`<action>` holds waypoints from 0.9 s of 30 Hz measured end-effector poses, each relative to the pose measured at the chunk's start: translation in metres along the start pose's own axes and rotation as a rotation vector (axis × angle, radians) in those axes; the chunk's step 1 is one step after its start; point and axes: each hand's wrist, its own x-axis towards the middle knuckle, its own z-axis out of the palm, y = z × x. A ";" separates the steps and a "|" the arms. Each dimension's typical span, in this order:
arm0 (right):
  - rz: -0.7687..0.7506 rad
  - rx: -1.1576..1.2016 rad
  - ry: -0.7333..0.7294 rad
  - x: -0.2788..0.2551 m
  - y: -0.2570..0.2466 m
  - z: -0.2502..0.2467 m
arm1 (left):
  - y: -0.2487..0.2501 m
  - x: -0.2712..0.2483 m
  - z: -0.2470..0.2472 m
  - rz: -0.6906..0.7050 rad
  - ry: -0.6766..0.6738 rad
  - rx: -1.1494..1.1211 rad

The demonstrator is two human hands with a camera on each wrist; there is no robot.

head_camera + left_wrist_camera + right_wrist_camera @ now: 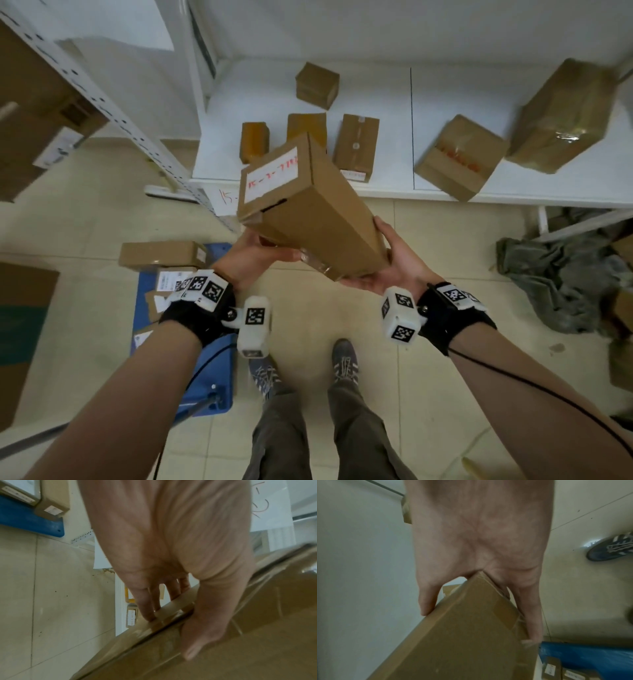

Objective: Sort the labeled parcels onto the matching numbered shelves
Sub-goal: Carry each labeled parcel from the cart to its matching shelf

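A long brown cardboard parcel (308, 209) is held tilted in the air in front of the low white shelf (394, 102). Its near end points at me. A white label (272, 174) with red handwriting is on its far end. My left hand (260, 251) grips the parcel's lower left edge, thumb (202, 635) on one face and fingers on the adjoining one. My right hand (390, 263) cups the near right corner of the parcel (462, 635), which sits wedged between thumb (426, 601) and fingers (530, 615). A handwritten red number tag (224, 198) hangs on the shelf's front edge.
Several brown parcels (356, 147) lie on the shelf, the largest (561, 116) at the right. A perforated shelf upright (113, 106) slants at the left. A blue cart (219, 377) with labelled parcels (161, 253) stands at my left, and a grey cloth heap (565, 281) lies at the right.
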 end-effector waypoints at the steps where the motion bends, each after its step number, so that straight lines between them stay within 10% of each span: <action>1: 0.001 -0.004 0.001 -0.002 0.001 0.000 | 0.002 -0.003 0.003 -0.003 -0.008 0.015; 12: -0.103 -0.311 0.172 -0.024 -0.034 0.023 | 0.024 -0.005 0.003 0.124 0.020 0.201; 19: -0.028 -0.215 -0.085 -0.024 -0.053 0.042 | 0.044 -0.003 0.023 0.422 -0.079 0.449; 27: -0.088 -0.197 -0.014 -0.005 -0.062 0.028 | 0.058 -0.001 0.027 0.475 -0.132 0.472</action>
